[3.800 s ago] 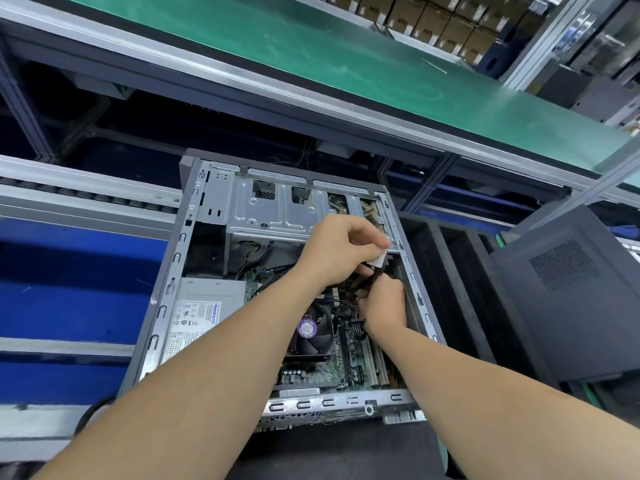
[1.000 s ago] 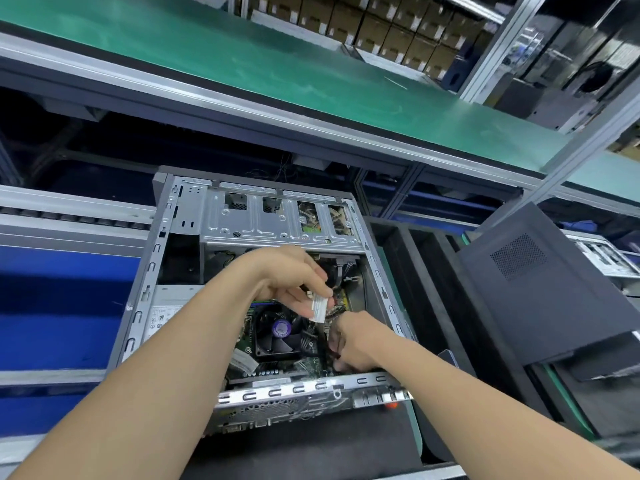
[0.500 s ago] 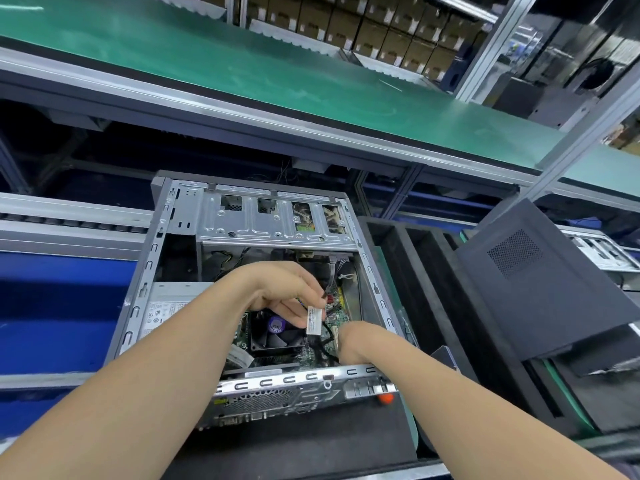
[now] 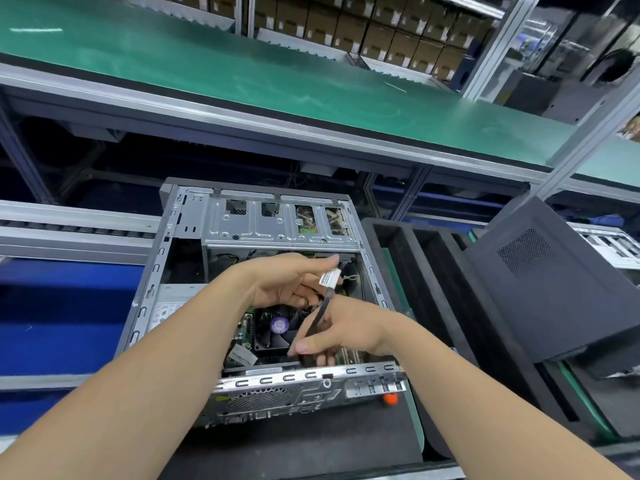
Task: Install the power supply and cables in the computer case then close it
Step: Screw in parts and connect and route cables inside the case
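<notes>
The open computer case [image 4: 162, 271] lies flat on the bench in front of me, its inside facing up. The grey power supply [image 4: 173, 306] sits in its left side, partly behind my left forearm. A black cable [image 4: 320, 315] with a white tagged connector [image 4: 330, 277] runs up from the motherboard. My left hand [image 4: 287, 284] pinches the connector above the CPU fan [image 4: 277, 327]. My right hand [image 4: 341, 334] grips the same cable lower down, near the case's front rail.
The black side panel [image 4: 540, 282] leans at the right, beside a black foam tray [image 4: 429, 271]. A green conveyor belt [image 4: 242, 74] runs across the back, with stacked cardboard boxes [image 4: 381, 26] behind it. A small orange object [image 4: 390, 398] lies under the case's near right corner.
Both hands came down from the drive bay area to the motherboard. In the last half second my left hand lifted the white connector up and right, drawing the cable taut.
</notes>
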Motion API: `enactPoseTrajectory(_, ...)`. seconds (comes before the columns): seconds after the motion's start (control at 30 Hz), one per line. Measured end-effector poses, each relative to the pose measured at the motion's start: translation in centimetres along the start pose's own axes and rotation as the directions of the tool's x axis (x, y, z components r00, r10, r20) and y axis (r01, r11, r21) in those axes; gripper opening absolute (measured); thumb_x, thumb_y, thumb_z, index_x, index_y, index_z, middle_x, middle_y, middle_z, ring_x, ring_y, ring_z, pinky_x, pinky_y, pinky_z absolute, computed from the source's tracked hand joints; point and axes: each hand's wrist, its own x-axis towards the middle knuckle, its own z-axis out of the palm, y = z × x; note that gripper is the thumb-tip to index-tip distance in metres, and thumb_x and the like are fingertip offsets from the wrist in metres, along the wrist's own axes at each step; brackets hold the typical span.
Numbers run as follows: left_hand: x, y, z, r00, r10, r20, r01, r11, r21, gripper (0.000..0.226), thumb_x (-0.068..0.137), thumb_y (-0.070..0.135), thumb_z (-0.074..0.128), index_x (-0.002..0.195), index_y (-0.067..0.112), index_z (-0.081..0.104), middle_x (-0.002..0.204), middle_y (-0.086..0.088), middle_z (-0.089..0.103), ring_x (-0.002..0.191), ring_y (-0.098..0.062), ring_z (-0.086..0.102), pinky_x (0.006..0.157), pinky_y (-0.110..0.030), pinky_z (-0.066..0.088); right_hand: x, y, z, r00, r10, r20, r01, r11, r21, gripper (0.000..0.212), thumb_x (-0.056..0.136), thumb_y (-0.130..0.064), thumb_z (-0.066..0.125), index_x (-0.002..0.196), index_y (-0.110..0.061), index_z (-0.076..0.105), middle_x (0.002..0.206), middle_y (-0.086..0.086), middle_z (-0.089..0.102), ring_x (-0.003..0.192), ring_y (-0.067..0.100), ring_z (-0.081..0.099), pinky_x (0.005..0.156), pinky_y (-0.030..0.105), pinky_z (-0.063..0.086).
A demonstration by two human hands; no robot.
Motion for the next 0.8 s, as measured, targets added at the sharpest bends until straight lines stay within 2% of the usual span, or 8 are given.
enactPoseTrajectory(0.1, -0.6, -0.1, -0.6, 1.0, 0.012, -0.014, -0.012, 1.0, -0.018, 0.056, 0.098, 0.062, 0.049, 0.117, 0.014, 0.072, 0.09, -0.002, 0.069, 0.078, -0.015, 0.061, 0.071, -0.026, 0.052, -0.2, -0.3, 0.4, 0.984, -0.173, 0.037, 0.162, 0.966, 0.203, 0.013, 0.098, -0.008, 0.07, 0.107, -0.006, 0.08, 0.091, 0.01, 0.077, 0.077, 0.016, 0.07, 0.071, 0.024, 0.058)
enactPoseTrajectory(0.2, -1.6, -0.3, -0.8, 0.998, 0.03, -0.06, -0.029, 0.999, 0.022, 0.034, 0.104, 0.039, 0.052, 0.11, 0.012, 0.072, 0.102, -0.016, 0.07, 0.088, -0.026, 0.065, 0.08, -0.038, 0.054, -0.8, -0.6, 0.5, 0.96, -0.275, -0.055, 0.273, 0.877, 0.395, 0.015, 0.099, -0.006, 0.066, 0.107, -0.007, 0.079, 0.09, 0.011, 0.075, 0.068, 0.012, 0.064, 0.058, 0.021, 0.051)
enactPoseTrajectory(0.27, -2.1, -0.5, -0.4, 0.988, 0.128, -0.081, -0.122, 0.99, 0.071, 0.016, 0.101, 0.023, 0.059, 0.111, 0.012, 0.065, 0.093, -0.011, 0.072, 0.081, -0.022, 0.065, 0.075, -0.034, 0.051, -1.6, -0.6, -0.1, 0.942, -0.329, -0.07, 0.319, 0.807, 0.496, 0.016, 0.099, -0.008, 0.065, 0.107, -0.011, 0.079, 0.086, 0.01, 0.073, 0.063, 0.011, 0.059, 0.055, 0.019, 0.047)
enactPoseTrajectory(0.33, -2.4, -0.6, 0.2, 0.944, 0.302, -0.131, -0.278, 0.945, 0.175, 0.027, 0.098, 0.013, 0.063, 0.122, 0.016, 0.053, 0.087, -0.004, 0.069, 0.074, -0.018, 0.064, 0.07, -0.029, 0.051, -2.4, -0.7, -0.8, 0.919, -0.393, -0.014, 0.337, 0.767, 0.546, 0.016, 0.101, -0.008, 0.062, 0.107, -0.011, 0.077, 0.084, 0.009, 0.072, 0.064, 0.011, 0.061, 0.058, 0.019, 0.049)
enactPoseTrajectory(0.47, -2.7, -0.1, 2.4, 0.837, 0.537, -0.104, -0.423, 0.756, 0.499, 0.031, 0.097, 0.037, 0.064, 0.126, 0.043, 0.059, 0.117, 0.002, 0.063, 0.103, -0.022, 0.067, 0.088, -0.031, 0.057, -3.6, -1.7, -1.7, 0.854, -0.52, -0.018, 0.415, 0.66, 0.626, 0.012, 0.094, -0.026, 0.075, 0.097, -0.015, 0.077, 0.081, 0.002, 0.075, 0.062, 0.01, 0.062, 0.059, 0.02, 0.048)
enactPoseTrajectory(0.57, -2.0, 0.6, 4.1, 0.765, 0.614, -0.192, -0.436, 0.714, 0.548, 0.024, 0.085, 0.041, 0.058, 0.107, 0.044, 0.067, 0.106, 0.024, 0.057, 0.097, -0.01, 0.065, 0.087, -0.024, 0.055, -4.3, -2.2, -2.6, 0.857, -0.505, -0.102, 0.414, 0.557, 0.72, 0.027, 0.088, -0.039, 0.08, 0.093, -0.012, 0.077, 0.075, 0.003, 0.073, 0.059, 0.011, 0.06, 0.056, 0.021, 0.047)
enactPoseTrajectory(0.7, -0.8, 0.8, 5.5, 0.777, 0.591, -0.218, -0.41, 0.737, 0.538, 0.035, 0.098, 0.02, 0.05, 0.118, 0.043, 0.068, 0.094, 0.005, 0.075, 0.081, -0.013, 0.07, 0.087, -0.04, 0.059, -4.8, -2.4, -3.7, 0.862, -0.442, -0.248, 0.49, 0.597, 0.636, 0.053, 0.099, -0.053, 0.055, 0.099, -0.006, 0.078, 0.081, 0.011, 0.074, 0.066, 0.017, 0.065, 0.061, 0.026, 0.053)
enactPoseTrajectory(0.8, -0.2, 0.4, 5.5, 0.758, 0.545, -0.358, -0.311, 0.785, 0.535, 0.022, 0.104, 0.035, 0.052, 0.109, 0.025, 0.071, 0.092, -0.007, 0.076, 0.082, -0.029, 0.07, 0.084, -0.049, 0.057, -4.9, -2.1, -4.6, 0.758, -0.381, -0.53, 0.535, 0.828, 0.17, 0.048, 0.106, -0.045, 0.054, 0.098, -0.004, 0.076, 0.084, 0.015, 0.076, 0.068, 0.026, 0.069, 0.064, 0.037, 0.057)
